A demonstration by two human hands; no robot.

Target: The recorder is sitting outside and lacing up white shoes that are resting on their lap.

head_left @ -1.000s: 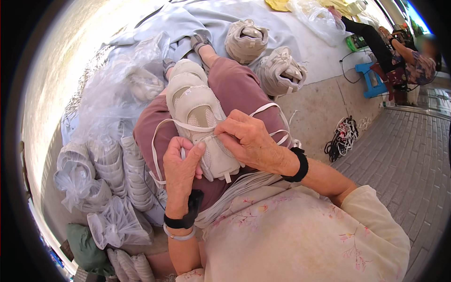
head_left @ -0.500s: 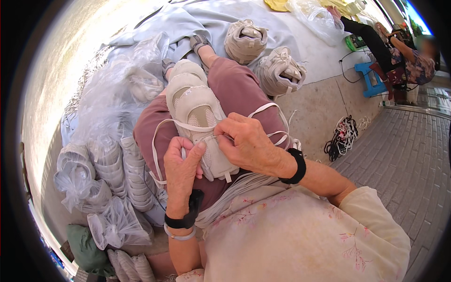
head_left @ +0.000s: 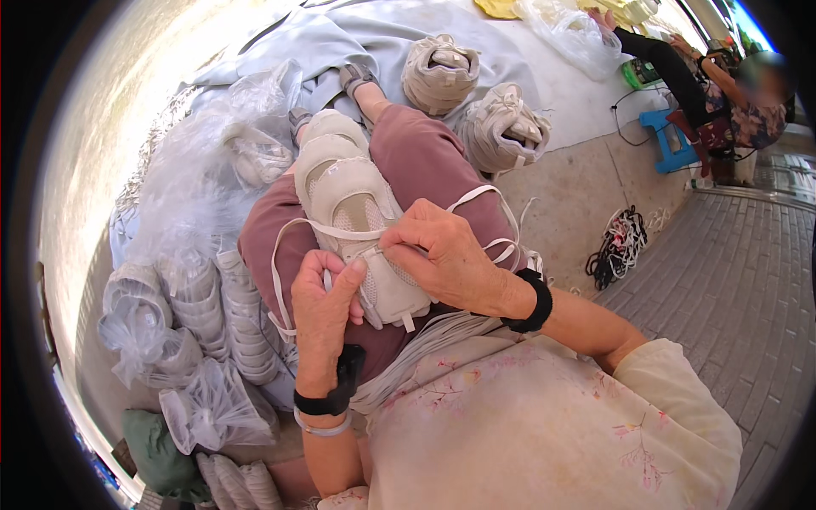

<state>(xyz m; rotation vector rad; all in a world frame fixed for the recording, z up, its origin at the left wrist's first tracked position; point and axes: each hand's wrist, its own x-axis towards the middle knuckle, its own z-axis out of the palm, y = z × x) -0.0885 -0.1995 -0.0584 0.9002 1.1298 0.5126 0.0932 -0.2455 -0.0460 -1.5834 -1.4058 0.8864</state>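
Observation:
Across my lap lies a nested stack of beige shoe uppers (head_left: 330, 161). On the nearest upper (head_left: 393, 289), a flat white shoelace (head_left: 340, 232) crosses the opening, and its loose ends loop out to both sides over my thighs. My left hand (head_left: 327, 293) pinches the left edge of this upper between thumb and fingers. From the right, my right hand (head_left: 446, 259) has its thumb and index finger pressed together at the lace holes, on the shoelace; the fingertips partly hide it. A bundle of pale laces (head_left: 408, 361) rests against my waist.
Bundled shoe uppers (head_left: 439, 72) and another such bundle (head_left: 503, 127) stand ahead on a grey cloth (head_left: 348, 38). To my left are bagged uppers (head_left: 140, 314) and a green bag (head_left: 161, 450). Black and white cords (head_left: 625, 246) lie right. A person (head_left: 748, 110) sits near a blue stool (head_left: 667, 140).
Both hands and the stack have shifted very slightly left in the picture, along with the whole scene. The grip of each hand looks the same.

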